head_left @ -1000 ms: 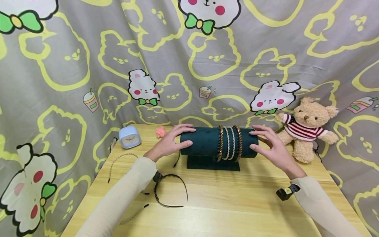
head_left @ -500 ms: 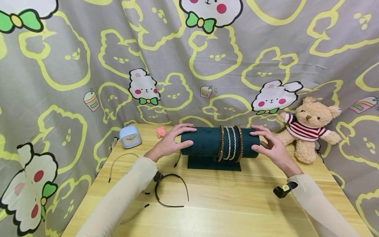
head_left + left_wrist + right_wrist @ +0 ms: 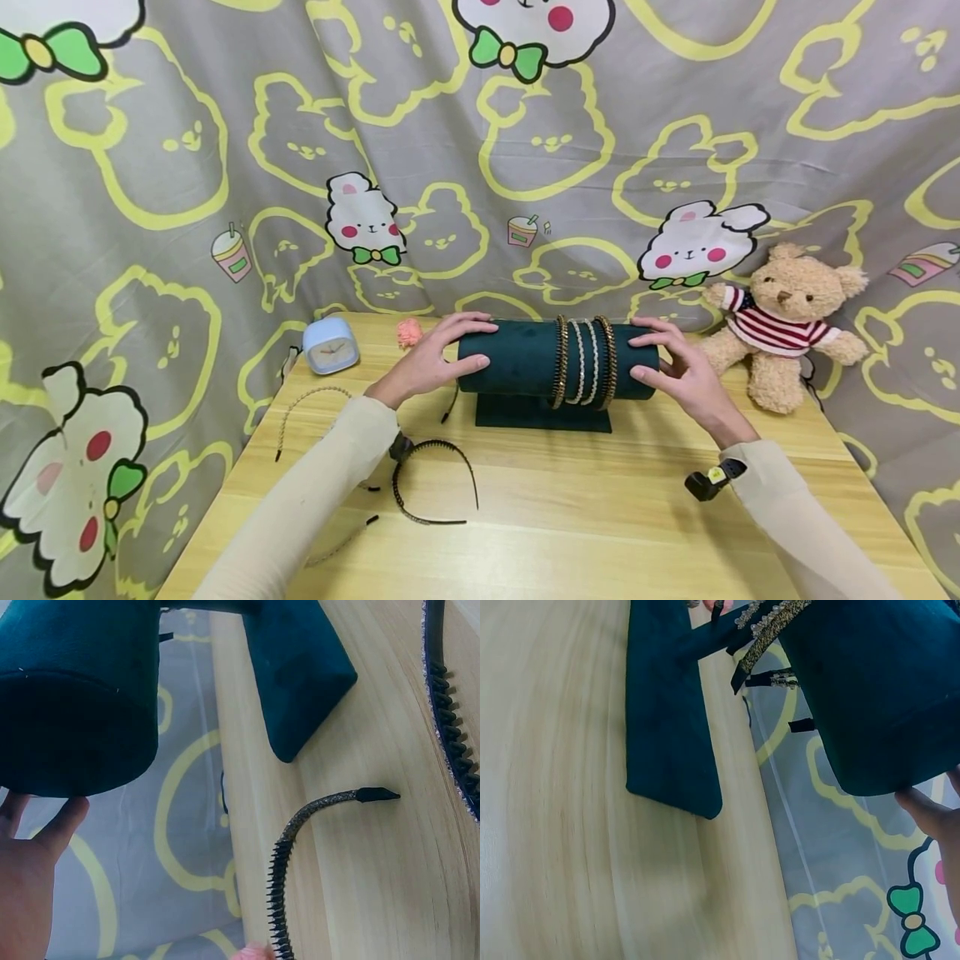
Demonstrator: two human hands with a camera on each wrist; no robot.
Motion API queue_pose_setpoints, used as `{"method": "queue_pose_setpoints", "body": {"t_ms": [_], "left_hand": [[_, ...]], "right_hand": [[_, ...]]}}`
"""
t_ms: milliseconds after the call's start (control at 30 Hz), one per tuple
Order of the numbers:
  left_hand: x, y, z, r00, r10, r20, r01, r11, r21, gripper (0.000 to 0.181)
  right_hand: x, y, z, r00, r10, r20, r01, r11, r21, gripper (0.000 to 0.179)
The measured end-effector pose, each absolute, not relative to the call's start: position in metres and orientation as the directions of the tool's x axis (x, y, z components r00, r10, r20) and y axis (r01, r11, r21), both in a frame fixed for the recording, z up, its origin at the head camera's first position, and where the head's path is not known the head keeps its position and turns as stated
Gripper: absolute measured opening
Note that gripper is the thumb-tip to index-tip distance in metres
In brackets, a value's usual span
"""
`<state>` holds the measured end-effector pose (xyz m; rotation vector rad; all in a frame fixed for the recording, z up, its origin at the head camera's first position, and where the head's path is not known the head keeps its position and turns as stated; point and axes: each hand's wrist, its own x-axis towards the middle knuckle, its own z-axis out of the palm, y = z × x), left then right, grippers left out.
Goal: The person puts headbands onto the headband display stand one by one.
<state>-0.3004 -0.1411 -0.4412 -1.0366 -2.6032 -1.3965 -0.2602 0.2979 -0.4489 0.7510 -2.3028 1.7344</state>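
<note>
A dark green velvet headband stand (image 3: 513, 360) stands near the back of the table, its roll lying level above a flat base (image 3: 543, 414). Two gold-brown headbands (image 3: 562, 362) sit around the roll right of its middle, with two silvery beaded headbands (image 3: 577, 362) between them. My left hand (image 3: 423, 360) holds the roll's left end, fingers on top and thumb on the front. At the right end, my right hand (image 3: 688, 377) has its fingers on top and thumb in front. Both wrist views show a thumb against the roll's rim; most fingers are hidden there.
A black toothed headband (image 3: 397, 483) and several beaded ones, including one headband (image 3: 283, 417), lie on the left side. Behind them are a blue clock (image 3: 330, 346) and a coral scrunchie (image 3: 408, 333). A teddy bear (image 3: 780, 333) sits at right, before the curtain (image 3: 450, 125).
My right hand has shifted slightly left on the roll's end, and its wrist has moved left too. The left hand and the stand hold nearly the same place.
</note>
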Motion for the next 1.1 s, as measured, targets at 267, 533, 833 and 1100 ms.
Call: {"method": "queue_pose_setpoints", "body": {"t_ms": [267,533,833,1100], "left_hand": [[-0.298,-0.139,-0.439,-0.781,0.544,0.308,0.556,0.38,0.739,0.049],[-0.298,-0.143,-0.437,-0.78,0.539,0.318,0.565,0.389,0.727,0.049],[-0.295,-0.18,-0.433,-0.828,0.455,0.327,0.526,0.431,0.733,0.047],[-0.28,-0.219,-0.449,-0.888,0.391,0.243,0.422,0.478,0.77,0.043]], "right_hand": [[-0.26,0.298,-0.45,-0.865,-0.284,0.413,-0.475,0.2,-0.857,0.035],[-0.26,0.298,-0.451,-0.867,-0.28,0.413,-0.47,0.177,-0.865,0.035],[-0.26,0.299,-0.451,-0.867,-0.282,0.411,-0.468,0.179,-0.865,0.036],[-0.26,0.299,-0.451,-0.872,-0.281,0.401,-0.459,0.187,-0.868,0.036]]}}
